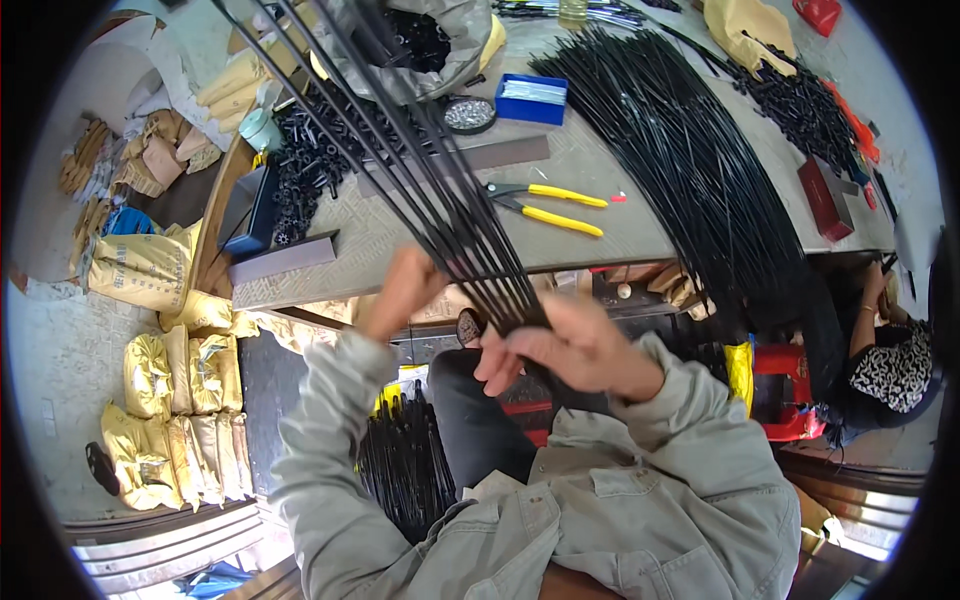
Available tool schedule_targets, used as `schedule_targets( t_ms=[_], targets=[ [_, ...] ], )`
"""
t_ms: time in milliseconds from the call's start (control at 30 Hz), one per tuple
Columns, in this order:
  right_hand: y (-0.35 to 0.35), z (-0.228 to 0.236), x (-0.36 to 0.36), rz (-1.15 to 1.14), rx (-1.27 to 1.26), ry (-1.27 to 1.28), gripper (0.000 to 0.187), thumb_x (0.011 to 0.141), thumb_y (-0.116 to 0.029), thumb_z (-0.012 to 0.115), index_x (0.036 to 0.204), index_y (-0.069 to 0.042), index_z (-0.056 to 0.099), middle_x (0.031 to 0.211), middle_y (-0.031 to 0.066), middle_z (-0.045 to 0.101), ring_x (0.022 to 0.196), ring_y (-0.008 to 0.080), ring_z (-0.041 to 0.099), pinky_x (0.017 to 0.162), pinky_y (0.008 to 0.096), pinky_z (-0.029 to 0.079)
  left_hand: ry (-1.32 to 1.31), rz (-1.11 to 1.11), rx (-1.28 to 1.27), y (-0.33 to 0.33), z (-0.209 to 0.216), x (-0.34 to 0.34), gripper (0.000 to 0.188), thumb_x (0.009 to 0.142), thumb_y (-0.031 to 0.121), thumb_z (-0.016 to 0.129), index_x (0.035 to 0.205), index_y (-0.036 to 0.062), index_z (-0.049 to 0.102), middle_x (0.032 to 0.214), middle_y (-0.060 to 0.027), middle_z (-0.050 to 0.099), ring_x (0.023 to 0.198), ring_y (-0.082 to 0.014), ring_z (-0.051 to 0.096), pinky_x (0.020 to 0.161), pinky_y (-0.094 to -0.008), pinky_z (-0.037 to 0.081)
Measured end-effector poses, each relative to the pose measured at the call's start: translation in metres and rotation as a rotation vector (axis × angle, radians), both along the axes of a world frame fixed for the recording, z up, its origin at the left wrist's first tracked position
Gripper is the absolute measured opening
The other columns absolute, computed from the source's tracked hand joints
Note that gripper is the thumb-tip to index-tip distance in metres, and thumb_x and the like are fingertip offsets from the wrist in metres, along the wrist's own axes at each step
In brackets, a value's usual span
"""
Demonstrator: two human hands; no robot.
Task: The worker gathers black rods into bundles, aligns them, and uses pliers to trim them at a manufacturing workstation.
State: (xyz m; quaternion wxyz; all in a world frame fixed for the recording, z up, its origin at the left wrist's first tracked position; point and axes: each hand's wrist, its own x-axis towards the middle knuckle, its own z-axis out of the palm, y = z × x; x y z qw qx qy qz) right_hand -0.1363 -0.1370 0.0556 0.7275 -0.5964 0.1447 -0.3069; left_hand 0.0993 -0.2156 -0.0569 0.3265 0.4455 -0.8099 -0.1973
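Several long, thin black rods (497,288) slant from the upper left down to my hands, fanned apart at the far end and close together near me. My left hand (405,292), somewhat blurred, is closed at the left side of the rods, its fingertips partly hidden behind them. Around the near end of the bundle my right hand (575,345) is closed, thumb on top and fingers underneath. Beyond the hands, yellow-handled pliers (548,208) lie on the table (380,225). A large pile of similar black rods (690,150) hangs over the table's edge at the right.
Black tubular parts (310,150) are heaped at the back left, near a dish of small shiny pieces (469,114) and a blue box (532,98). More rods (405,460) stand below the table. At the far right sits another person (890,370) beside a red stool (785,390).
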Motion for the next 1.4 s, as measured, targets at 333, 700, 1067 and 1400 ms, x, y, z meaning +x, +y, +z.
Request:
schedule_targets(
  t_ms=[333,700,1067,1400],
  targets=[
    [-0.032,-0.180,0.049,-0.293,0.041,0.093,0.018,0.093,-0.007,0.039,0.104,0.004,0.048,0.092,0.0123,0.060,0.083,0.0179,0.063,0.074,0.0276,0.050,-0.798,0.201,-0.443,-0.104,0.044,0.048,0.058,0.080,0.025,0.053,0.134,0.0134,0.036,0.138,-0.0119,0.034,0.129,-0.0264,0.030,0.105,-0.0475,0.018],
    [-0.062,-0.248,0.033,-0.053,-0.641,0.524,0.020,0.088,-0.012,0.049,0.105,-0.002,0.052,0.094,0.0140,0.060,0.091,0.0223,0.059,0.076,0.0304,0.047,-0.517,-0.119,-0.210,-0.005,0.023,-0.013,0.087,0.066,0.048,0.065,0.134,0.0042,0.032,0.139,-0.0121,0.031,0.130,-0.0280,0.027,0.107,-0.0395,0.021],
    [-0.148,-0.005,0.029,-0.957,-1.138,0.695,0.016,0.083,-0.011,0.053,0.095,-0.003,0.060,0.077,0.0113,0.064,0.070,0.0258,0.064,0.059,0.0281,0.049,-0.633,-0.098,-0.314,-0.012,0.013,-0.006,0.070,0.071,0.026,0.060,0.133,0.0051,0.034,0.138,-0.0091,0.034,0.128,-0.0247,0.032,0.103,-0.0359,0.031],
    [-0.345,-0.048,-0.008,-0.808,-1.074,1.307,0.011,0.073,-0.018,0.060,0.078,-0.011,0.066,0.075,0.0078,0.065,0.073,0.0264,0.063,0.064,0.0342,0.048,-0.521,-0.165,-0.230,-0.015,0.018,-0.003,0.073,0.078,0.044,0.054,0.134,0.0031,0.032,0.140,-0.0131,0.031,0.130,-0.0287,0.029,0.104,-0.0386,0.028]
  ],
)
